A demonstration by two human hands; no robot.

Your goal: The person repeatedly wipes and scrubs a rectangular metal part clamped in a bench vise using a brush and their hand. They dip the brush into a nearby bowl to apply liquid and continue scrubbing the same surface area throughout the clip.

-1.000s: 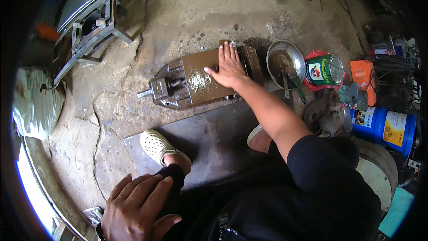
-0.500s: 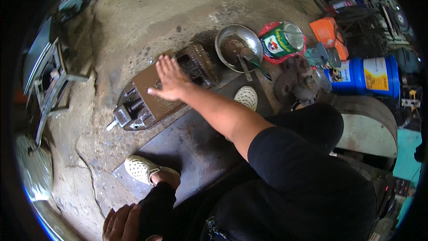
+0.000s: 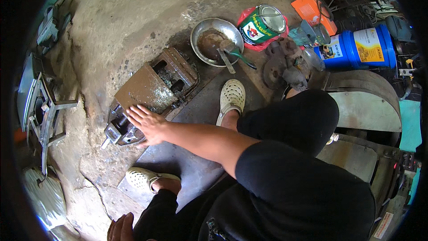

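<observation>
A greasy machine vise point(image 3: 145, 87) with a flat brown top lies on the floor, its screw end at the lower left. My right hand point(image 3: 149, 126) is over the vise's near side by the screw, palm down, fingers stretched and slightly apart, holding nothing. Whether the palm presses on the metal I cannot tell. Shiny wet grime or shavings lie on the brown top's right part and in the jaw gap. My left hand point(image 3: 121, 228) rests over my left knee at the lower edge, fingers laid along it and partly cut off.
Beyond the vise sits a metal bowl point(image 3: 203, 36) of brown liquid with a green-handled brush point(image 3: 236, 53) and a scraper-like tool. A green can point(image 3: 262, 24), blue buckets point(image 3: 374, 47) and an orange box point(image 3: 314, 13) stand to the right. A metal sheet point(image 3: 196, 140) lies under my feet.
My right hand has slid from the middle of the vise's brown top toward its screw end, uncovering the top. My view has shifted; my left hand stays at the knee.
</observation>
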